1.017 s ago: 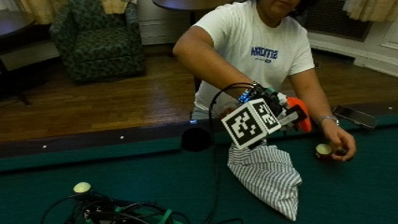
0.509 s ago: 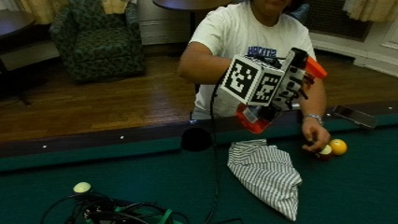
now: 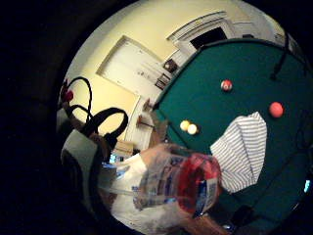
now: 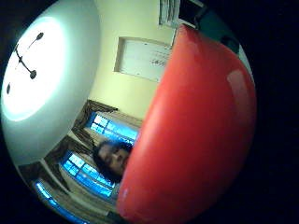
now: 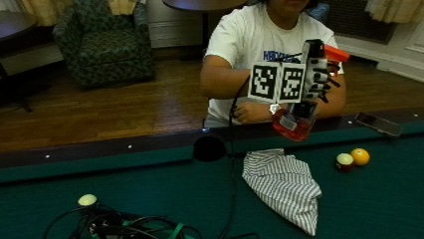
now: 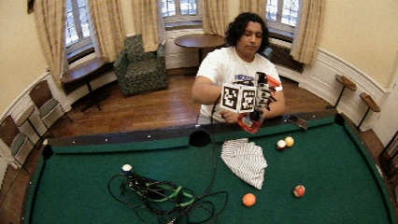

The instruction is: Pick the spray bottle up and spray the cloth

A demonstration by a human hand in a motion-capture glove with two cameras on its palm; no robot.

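Note:
My gloved right hand (image 5: 318, 74) grips the spray bottle at chest height, above the table's far rail. The bottle (image 5: 295, 122) is clear with red liquid in its base and an orange spray head (image 5: 336, 53) on top, standing nearly upright. Below it the striped cloth (image 5: 285, 181) lies crumpled on the green felt. From the palm, the bottle body (image 3: 181, 183) shows close up with the cloth (image 3: 242, 149) beyond it, and the orange head (image 4: 201, 130) fills the thumb side view. The bare left hand (image 5: 252, 112) is held in front of the body, empty.
A white and a yellow ball (image 5: 352, 159) lie right of the cloth. An orange ball (image 6: 249, 199) and a red-and-white ball (image 6: 299, 191) sit nearer the front. A cable tangle (image 6: 161, 196) and a white ball (image 6: 127, 168) lie left. A side pocket (image 5: 209, 148) is by the cloth.
My right hand has lifted the bottle from just above the cloth to chest height and turned it more upright. The bare left hand has drawn back from the balls toward the body.

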